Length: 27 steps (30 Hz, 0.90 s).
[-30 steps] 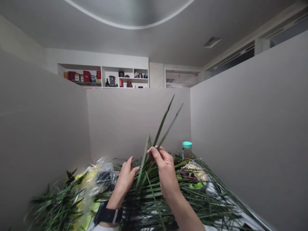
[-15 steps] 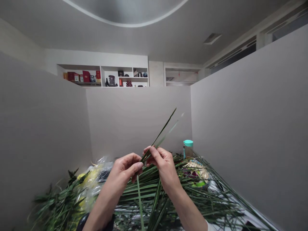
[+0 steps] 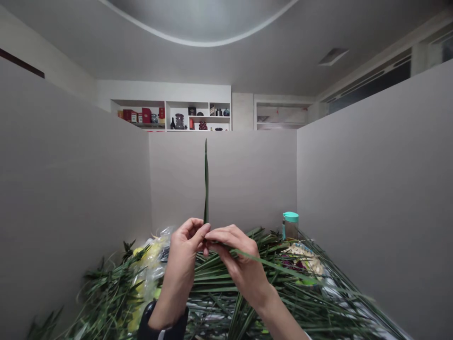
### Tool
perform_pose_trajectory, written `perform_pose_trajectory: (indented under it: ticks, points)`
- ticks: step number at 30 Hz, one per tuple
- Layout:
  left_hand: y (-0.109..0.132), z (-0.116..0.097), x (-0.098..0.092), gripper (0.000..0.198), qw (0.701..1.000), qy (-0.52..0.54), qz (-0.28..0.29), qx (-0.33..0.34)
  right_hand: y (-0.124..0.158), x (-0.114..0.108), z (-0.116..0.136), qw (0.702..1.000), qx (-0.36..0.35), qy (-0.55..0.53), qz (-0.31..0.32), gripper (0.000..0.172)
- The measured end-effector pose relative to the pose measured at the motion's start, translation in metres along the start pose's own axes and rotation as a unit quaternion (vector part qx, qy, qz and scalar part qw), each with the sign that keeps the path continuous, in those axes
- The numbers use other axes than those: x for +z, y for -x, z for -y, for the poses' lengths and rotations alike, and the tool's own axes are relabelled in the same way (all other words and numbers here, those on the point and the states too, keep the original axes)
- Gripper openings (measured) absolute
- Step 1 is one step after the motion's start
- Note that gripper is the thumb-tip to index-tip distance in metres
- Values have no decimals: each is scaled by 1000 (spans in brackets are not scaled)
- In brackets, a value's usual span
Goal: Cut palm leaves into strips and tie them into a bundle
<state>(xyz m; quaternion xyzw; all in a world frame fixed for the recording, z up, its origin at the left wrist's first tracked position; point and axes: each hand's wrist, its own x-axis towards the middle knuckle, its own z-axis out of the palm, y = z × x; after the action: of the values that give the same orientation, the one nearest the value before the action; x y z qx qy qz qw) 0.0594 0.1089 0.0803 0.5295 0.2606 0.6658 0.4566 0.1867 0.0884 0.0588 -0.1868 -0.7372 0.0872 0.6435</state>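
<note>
The head-worn camera looks forward and down on left hand (image 3: 182, 257) and right hand (image 3: 240, 267).

And here's the table (image 3: 331, 285), buried under a great pile of long green palm leaves (image 3: 226, 288)! Left of the pile, a clear plastic bag (image 3: 152, 262); on its right, a patterned plate (image 3: 302, 257); behind it, a teal-capped bottle (image 3: 290, 225).

Palm fronds (image 3: 226, 293): smooth, slightly glossy green leaf, rough-looking nowhere. L of fronds: clear plastic bag (image 3: 155, 255), thin, shiny, crinkled. Behind fronds: teal plastic cap (image 3: 290, 216), smooth; grey partition (image 3: 222, 179), matt.
</note>
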Motion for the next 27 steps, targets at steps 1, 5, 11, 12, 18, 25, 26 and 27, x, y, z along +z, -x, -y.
perform_pose_trajectory:
  ticks: [1, 5, 11, 12, 18, 25, 26, 27]
  points:
    - [0, 0, 0, 29, 1000, 2, 10, -4, 0, 0, -2, 1000, 12, -6, -8, 19]
    - [-4, 1, -3, 27, 1000, 13, 21, -4, 1, 1, -1, 997, 69, -19, -32, 14]
    - [-9, 1, -13, 29, 1000, 9, -9, -10, -2, -6, 1, 983, 171, -36, -60, 17]
    - [-8, 1, -13, 29, 1000, 3, 2, -17, -4, -12, -5, 977, 202, -29, -64, 22]
    - [-2, 2, -5, 27, 995, -46, 80, -44, -10, -49, -36, 959, 266, 46, -87, 29]
    - [6, -3, 5, 23, 977, -82, 189, -61, -15, -30, 14, 969, 230, -38, -77, 15]
    - [8, -4, 6, 23, 974, -84, 201, -61, -15, -28, 17, 968, 231, -49, -83, 14]
    - [10, -6, 7, 22, 973, -84, 209, -58, -14, -27, 18, 967, 232, -62, -84, 14]
